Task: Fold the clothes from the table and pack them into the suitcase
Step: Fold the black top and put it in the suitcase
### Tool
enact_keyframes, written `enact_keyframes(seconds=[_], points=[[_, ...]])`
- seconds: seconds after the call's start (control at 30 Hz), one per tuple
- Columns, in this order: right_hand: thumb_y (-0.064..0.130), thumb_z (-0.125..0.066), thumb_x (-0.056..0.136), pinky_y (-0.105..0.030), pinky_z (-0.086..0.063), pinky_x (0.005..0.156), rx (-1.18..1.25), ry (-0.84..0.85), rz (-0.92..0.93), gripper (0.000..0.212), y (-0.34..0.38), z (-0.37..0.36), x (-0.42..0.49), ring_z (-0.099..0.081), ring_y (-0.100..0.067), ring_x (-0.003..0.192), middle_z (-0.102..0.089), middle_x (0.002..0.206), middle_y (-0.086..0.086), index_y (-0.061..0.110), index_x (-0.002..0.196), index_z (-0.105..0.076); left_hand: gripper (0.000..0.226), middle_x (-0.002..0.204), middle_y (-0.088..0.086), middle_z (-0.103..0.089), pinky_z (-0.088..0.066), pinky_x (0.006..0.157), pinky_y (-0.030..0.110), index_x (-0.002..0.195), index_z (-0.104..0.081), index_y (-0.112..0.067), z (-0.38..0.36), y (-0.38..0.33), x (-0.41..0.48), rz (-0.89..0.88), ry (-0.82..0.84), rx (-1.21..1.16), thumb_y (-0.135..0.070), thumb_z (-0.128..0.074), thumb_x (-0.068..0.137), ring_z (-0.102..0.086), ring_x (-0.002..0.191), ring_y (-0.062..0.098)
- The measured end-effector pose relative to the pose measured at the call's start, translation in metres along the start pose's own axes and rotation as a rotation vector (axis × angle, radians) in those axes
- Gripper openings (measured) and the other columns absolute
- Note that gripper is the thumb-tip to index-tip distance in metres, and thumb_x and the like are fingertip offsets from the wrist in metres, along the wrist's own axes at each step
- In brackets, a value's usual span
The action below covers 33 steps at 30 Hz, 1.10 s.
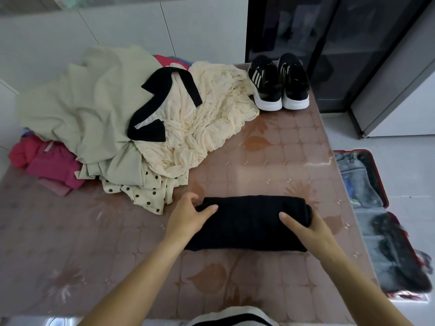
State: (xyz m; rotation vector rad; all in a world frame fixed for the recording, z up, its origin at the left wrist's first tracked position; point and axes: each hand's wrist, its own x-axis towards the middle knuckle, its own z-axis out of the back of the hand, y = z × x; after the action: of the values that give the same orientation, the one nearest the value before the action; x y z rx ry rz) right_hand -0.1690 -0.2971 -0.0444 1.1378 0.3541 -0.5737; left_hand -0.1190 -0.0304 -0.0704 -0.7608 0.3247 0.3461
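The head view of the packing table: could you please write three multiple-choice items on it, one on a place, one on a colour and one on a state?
1. Where do the sneakers stand?
A. At the far right corner of the table
B. On a chair
C. Under the table

2. What colour is the folded garment that the left hand and the right hand grip?
A. Pink
B. Black
C. Cream with dots

3. In what state is the suitcase?
A. Zipped shut
B. Lying open with clothes inside
C. Standing upright

Key:
1 A, since the pair stands side by side on the tabletop's far right corner.
2 B, since the bundle between the hands is plain black.
3 B, since its halves lie spread with denim and dark clothing in them.
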Motion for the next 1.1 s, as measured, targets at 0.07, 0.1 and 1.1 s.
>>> enact_keyframes(seconds=[0.07, 0.1, 1.1], points=[[0.043, -0.077, 0.071, -0.034, -0.048, 0.084, 0.055, -0.018, -0.052, 0.063, 0.004, -0.003, 0.004, -0.058, -0.019, 0.095, -0.062, 0.11, -0.001, 0.017, 0.123, -0.052, 0.071, 0.114, -0.01, -0.05, -0.04, 0.082, 0.025, 0.129, -0.044, -0.016, 0.001, -0.002, -0.004, 0.061, 0.017, -0.002, -0.056, -0.069, 0.076, -0.054, 0.111, 0.015], [0.041, -0.078, 0.07, -0.035, -0.049, 0.082, 0.112, -0.003, -0.092, 0.062, 0.006, -0.002, 0.007, -0.059, -0.018, 0.092, -0.062, 0.106, 0.0, 0.017, 0.122, -0.054, 0.072, 0.116, -0.008, -0.049, -0.039, 0.081, 0.025, 0.131, -0.042, -0.014, 0.001, -0.003, -0.004, 0.093, 0.039, -0.025, -0.055, -0.068, 0.077, -0.053, 0.112, 0.016], [0.015, -0.062, 0.083, -0.022, -0.057, 0.062, 0.778, -0.064, 0.005, 0.025, -0.072, 0.073, -0.046, -0.07, -0.013, 0.086, -0.074, 0.092, 0.001, 0.016, 0.108, -0.061, 0.035, 0.108, -0.02, -0.056, -0.047, 0.082, 0.014, 0.113, -0.05, -0.029, -0.05, -0.061, -0.093, -0.183, 0.149, -0.389, -0.039, -0.066, 0.084, -0.055, 0.104, 0.0]])
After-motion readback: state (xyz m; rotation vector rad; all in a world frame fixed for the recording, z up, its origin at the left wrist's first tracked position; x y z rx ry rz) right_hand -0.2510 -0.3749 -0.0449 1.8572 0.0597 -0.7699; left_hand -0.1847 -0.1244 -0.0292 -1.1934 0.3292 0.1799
